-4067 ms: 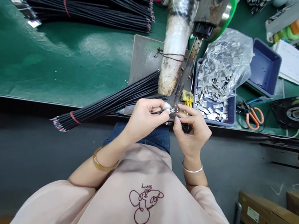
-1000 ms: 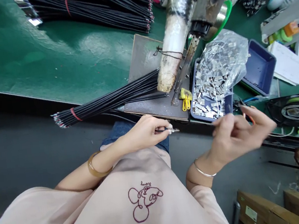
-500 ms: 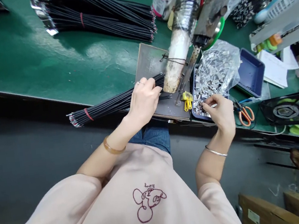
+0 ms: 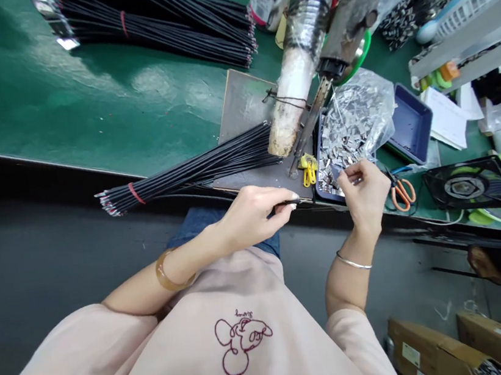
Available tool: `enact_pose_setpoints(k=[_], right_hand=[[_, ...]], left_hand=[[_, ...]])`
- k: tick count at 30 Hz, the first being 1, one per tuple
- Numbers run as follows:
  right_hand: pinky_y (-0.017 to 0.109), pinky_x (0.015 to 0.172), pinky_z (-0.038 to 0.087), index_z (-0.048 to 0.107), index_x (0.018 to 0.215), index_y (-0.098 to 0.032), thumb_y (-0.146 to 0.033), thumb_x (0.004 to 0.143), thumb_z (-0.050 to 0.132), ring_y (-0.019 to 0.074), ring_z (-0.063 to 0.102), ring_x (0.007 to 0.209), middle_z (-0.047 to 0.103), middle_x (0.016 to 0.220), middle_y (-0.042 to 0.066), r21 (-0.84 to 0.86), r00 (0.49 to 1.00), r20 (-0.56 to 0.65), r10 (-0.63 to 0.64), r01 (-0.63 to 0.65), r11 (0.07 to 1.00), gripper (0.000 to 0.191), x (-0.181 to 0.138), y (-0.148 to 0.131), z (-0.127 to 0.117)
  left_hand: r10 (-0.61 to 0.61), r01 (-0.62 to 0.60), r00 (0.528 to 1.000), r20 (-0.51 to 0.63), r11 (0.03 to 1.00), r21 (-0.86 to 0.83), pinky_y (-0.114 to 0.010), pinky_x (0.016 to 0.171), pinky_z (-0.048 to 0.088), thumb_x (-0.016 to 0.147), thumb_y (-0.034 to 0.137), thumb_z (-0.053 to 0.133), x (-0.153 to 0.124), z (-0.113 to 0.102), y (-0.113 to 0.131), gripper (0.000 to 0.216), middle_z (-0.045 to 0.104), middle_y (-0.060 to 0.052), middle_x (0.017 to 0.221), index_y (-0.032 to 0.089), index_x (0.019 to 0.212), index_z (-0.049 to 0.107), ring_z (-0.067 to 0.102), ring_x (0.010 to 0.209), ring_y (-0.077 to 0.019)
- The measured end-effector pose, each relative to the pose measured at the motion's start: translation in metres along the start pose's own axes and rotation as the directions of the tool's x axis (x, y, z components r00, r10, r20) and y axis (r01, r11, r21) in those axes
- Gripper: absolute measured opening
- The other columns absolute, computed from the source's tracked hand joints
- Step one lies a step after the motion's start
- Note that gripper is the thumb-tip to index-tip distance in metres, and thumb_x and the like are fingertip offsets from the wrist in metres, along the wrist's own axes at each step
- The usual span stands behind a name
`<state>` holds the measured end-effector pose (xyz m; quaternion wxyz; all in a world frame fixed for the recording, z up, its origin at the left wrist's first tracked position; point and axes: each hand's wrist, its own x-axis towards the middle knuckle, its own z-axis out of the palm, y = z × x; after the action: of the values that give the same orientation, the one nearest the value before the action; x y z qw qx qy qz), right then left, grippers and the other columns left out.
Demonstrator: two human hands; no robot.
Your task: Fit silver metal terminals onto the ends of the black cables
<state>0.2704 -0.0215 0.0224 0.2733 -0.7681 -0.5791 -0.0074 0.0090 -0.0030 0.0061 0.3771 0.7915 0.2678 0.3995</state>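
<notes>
A black cable (image 4: 290,202) is pinched between the thumb and forefinger of my left hand (image 4: 254,211), its tip pointing right in front of the bench edge. Behind that hand a bundle of black cables (image 4: 193,169), tied with a red band, lies across the grey board (image 4: 240,106). My right hand (image 4: 364,194) is closed, thumb against fingertips, at the near side of the blue tray (image 4: 324,187). Small silvery metal pieces (image 4: 342,132) fill this tray, some in a clear plastic bag. Whatever the right fingertips hold is too small to make out.
A duct with a white end (image 4: 288,102) and a metal arm (image 4: 316,123) reach over the board. Yellow snips (image 4: 308,173), orange-handled pliers (image 4: 403,193), a black fan (image 4: 469,184) and an empty blue tray (image 4: 410,120) lie around. More tied cables (image 4: 166,35) rest at the back.
My left hand has come off the cable bundle toward me and to the right, with one cable in its fingers. My right hand stays closed at the tray. The view has shifted slightly.
</notes>
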Motion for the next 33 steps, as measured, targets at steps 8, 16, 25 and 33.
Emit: enact_pose_setpoints(k=[8, 16, 25, 33], right_hand=[[0.029, 0.063, 0.058, 0.061, 0.078, -0.022, -0.023, 0.085, 0.069, 0.0138, 0.071, 0.074, 0.067, 0.088, 0.000, 0.453, 0.961, -0.275, 0.038, 0.095, 0.886, 0.011, -0.053, -0.066, 0.009], [0.028, 0.072, 0.063, 0.072, 0.087, -0.023, -0.021, 0.087, 0.068, 0.0142, 0.072, 0.090, 0.074, 0.098, 0.002, 0.659, 0.998, -0.010, -0.070, 0.059, 0.750, 0.004, -0.063, -0.083, 0.030], [0.029, 0.076, 0.063, 0.068, 0.084, -0.023, -0.019, 0.088, 0.066, 0.0146, 0.072, 0.092, 0.073, 0.099, 0.003, 0.660, 0.995, 0.020, -0.094, 0.057, 0.749, 0.006, -0.064, -0.079, 0.028], [0.040, 0.086, 0.062, 0.068, 0.095, -0.026, -0.016, 0.090, 0.061, 0.0189, 0.074, 0.095, 0.075, 0.102, 0.002, 0.435, 0.939, -0.281, -0.199, 0.309, 0.846, 0.013, -0.070, -0.082, 0.033]], left_hand=[[-0.454, 0.440, 0.884, 0.111, 0.730, -0.522, -0.018, 0.058, 0.048, 0.082, 0.019, 0.063, 0.011, 0.000, 0.000, 0.008, 0.064, 0.000, 0.060, 0.011, 0.080, 0.065, 0.059, 0.055, -0.0079], [-0.437, 0.414, 0.896, 0.081, 0.756, -0.508, -0.018, 0.058, 0.048, 0.084, 0.021, 0.066, 0.012, 0.003, 0.000, 0.011, 0.063, 0.000, 0.065, 0.013, 0.077, 0.064, 0.058, 0.058, -0.0075], [-0.250, 0.246, 0.968, -0.002, 0.954, -0.172, -0.020, 0.056, 0.039, 0.090, 0.022, 0.062, 0.008, 0.001, -0.001, 0.016, 0.066, -0.001, 0.068, 0.012, 0.081, 0.071, 0.051, 0.059, -0.0082], [-0.449, 0.488, 0.869, 0.208, 0.706, -0.514, -0.020, 0.056, 0.044, 0.088, 0.024, 0.062, 0.011, -0.005, -0.003, 0.014, 0.061, 0.001, 0.056, 0.013, 0.080, 0.064, 0.054, 0.051, -0.0081]])
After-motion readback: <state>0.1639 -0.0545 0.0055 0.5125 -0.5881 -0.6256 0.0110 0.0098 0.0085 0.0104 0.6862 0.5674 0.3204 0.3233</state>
